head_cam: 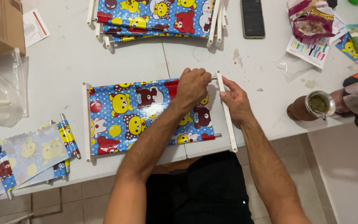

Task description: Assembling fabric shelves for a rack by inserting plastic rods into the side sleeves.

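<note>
A blue printed sheet with cartoon bears [133, 116] lies flat on the white table [63, 62], with a white bar [86, 122] along its left end. My left hand [192, 86] rests on the sheet's upper right corner, fingers closed around the thin metal rod there. My right hand [233, 99] pinches a second white bar [227, 112] that stands just off the sheet's right end, next to the rod tips.
A stack of finished printed sheets with white bars [158, 16] lies at the back. Rolled printed pieces [30, 157] sit at the left front. A phone [252, 18], snack packets [311, 20], a cup with green powder [319, 104] and a cardboard box [1, 25] surround the work.
</note>
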